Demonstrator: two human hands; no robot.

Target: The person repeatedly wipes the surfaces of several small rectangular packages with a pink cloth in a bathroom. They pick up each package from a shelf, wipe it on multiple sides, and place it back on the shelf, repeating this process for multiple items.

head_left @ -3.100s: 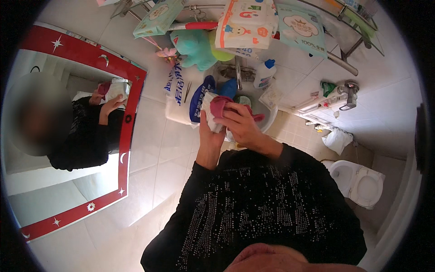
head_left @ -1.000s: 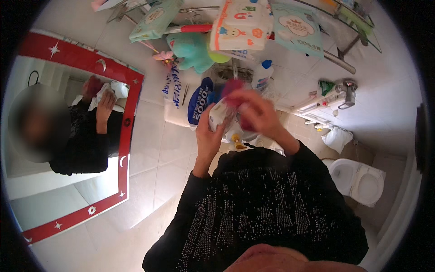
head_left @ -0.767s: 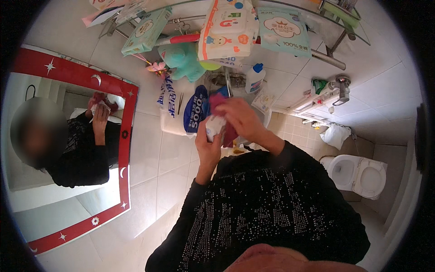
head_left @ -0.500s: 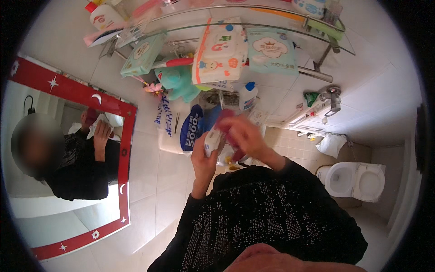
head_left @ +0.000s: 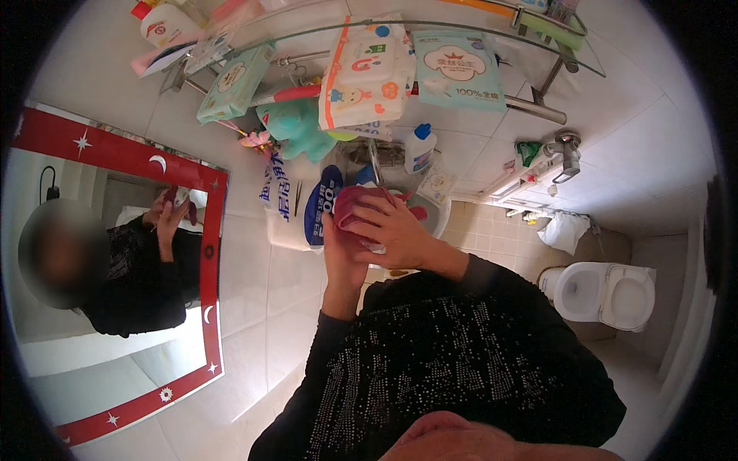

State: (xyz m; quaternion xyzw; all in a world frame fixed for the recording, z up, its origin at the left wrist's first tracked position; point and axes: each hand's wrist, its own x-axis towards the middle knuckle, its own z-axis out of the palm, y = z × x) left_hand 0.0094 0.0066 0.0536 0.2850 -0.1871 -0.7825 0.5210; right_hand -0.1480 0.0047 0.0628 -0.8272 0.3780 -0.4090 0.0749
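Observation:
In front of my chest, my left hand [head_left: 344, 261] is wrapped round a white object, now mostly hidden under a dark red cloth [head_left: 355, 201]; I cannot make out its kind. My right hand [head_left: 396, 234] presses the cloth onto it from above, fingers bent over the fabric. A loose end of the cloth sticks out past the right fingers. Just beyond the hands, a white bottle with a blue cap [head_left: 420, 150] stands by the basin [head_left: 442, 219]. Left of the hands is a large white and blue package [head_left: 296, 203].
A glass shelf [head_left: 588, 65] spans the far wall, with a wipes pack [head_left: 365, 73] and pale green tissue packs [head_left: 459, 69] on or below it. A teal toy [head_left: 296, 131] hangs beneath. At left is a red-framed mirror [head_left: 211, 253]; at right, a toilet [head_left: 580, 296].
The right hand and the red cloth have moved left, over the white object, which showed plainly before and is now mostly covered. The left hand still holds it.

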